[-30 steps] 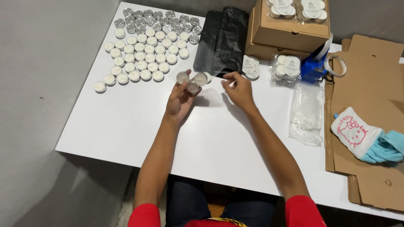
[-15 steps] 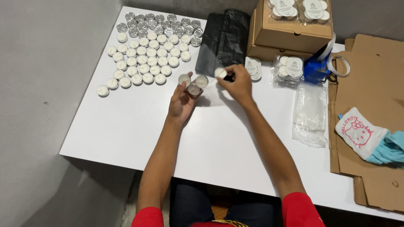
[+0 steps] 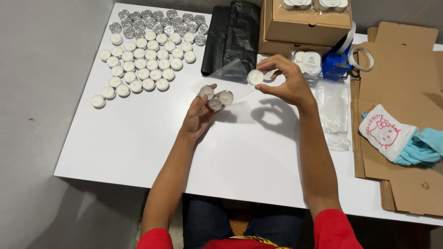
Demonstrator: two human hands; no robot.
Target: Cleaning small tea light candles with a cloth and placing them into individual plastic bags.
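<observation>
While the left hand (image 3: 199, 113) is raised palm-up over the white counter (image 3: 138, 138), it holds three tealight candles (image 3: 216, 97) bunched at its fingertips, the fingers closed round them from below. The right hand (image 3: 286, 83) is lifted just to the right, pinching a single tealight (image 3: 254, 77) between thumb and forefinger, with the remaining fingers curled loosely above it. A small clear plastic bag (image 3: 226, 78) lies flat on the counter beneath and between the two hands; whether either hand touches it cannot be told.

Judgement: the step in hand appears to be the gathering of loose candles into a small set, with the fourth piece about to join the three. The next move would call for bringing the single tealight against the cluster without tipping the three, which rest on fingertips only and could slip.

At the far left of the counter stands the stock of tealights (image 3: 143, 55) in rows, with metal cups at the back. A black plastic bag (image 3: 233, 32) lies beside them, then stacked cardboard boxes (image 3: 300, 27), finished packs (image 3: 311, 62), a blue tape dispenser (image 3: 337, 64) and a pile of clear bags (image 3: 333, 110). Flat cardboard (image 3: 406, 92) and a white pouch (image 3: 383, 131) lie at the right.
</observation>
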